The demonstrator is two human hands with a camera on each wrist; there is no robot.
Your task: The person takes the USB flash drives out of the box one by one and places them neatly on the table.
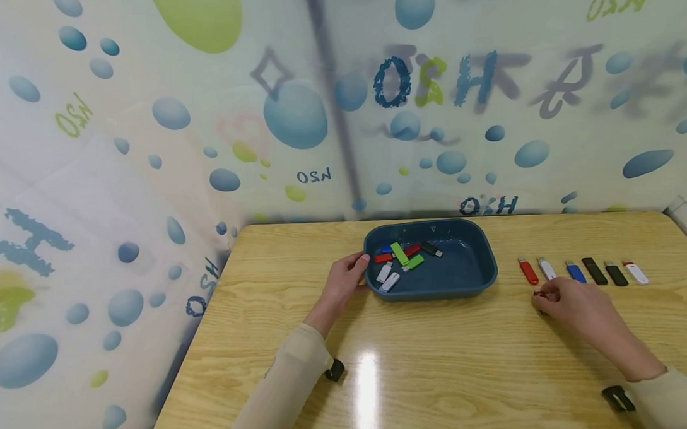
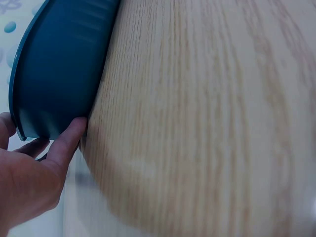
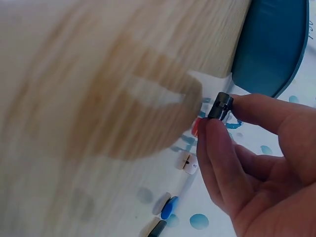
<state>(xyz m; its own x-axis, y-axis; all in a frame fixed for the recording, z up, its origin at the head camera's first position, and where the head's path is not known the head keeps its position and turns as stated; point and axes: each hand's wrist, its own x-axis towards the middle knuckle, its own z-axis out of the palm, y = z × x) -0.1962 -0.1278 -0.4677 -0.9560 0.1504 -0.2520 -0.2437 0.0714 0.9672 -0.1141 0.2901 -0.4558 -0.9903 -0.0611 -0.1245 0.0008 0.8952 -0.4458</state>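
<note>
Nearest the camera, a pale sleeve [image 1: 284, 384] leads to the left hand [image 1: 341, 285], which grips the left end of a blue bin [image 1: 437, 294] on the wooden surface [image 1: 434, 369]. Coloured sticks [image 1: 400, 253] lie loose inside, mostly toward that end; a tug by this hand could slide the bin and shift them. Farther right, a small dark stick [image 3: 220, 105] is pinched between thumb and fingers of the right hand [image 1: 582, 308], just in front of a row of six sticks [image 1: 595, 271]; whether it touches the surface cannot be told. A loosened fingertip hold could drop it. Knuckles passing too near the white stick [image 1: 547, 268] and the blue stick [image 1: 576, 271] could knock the row askew.
</note>
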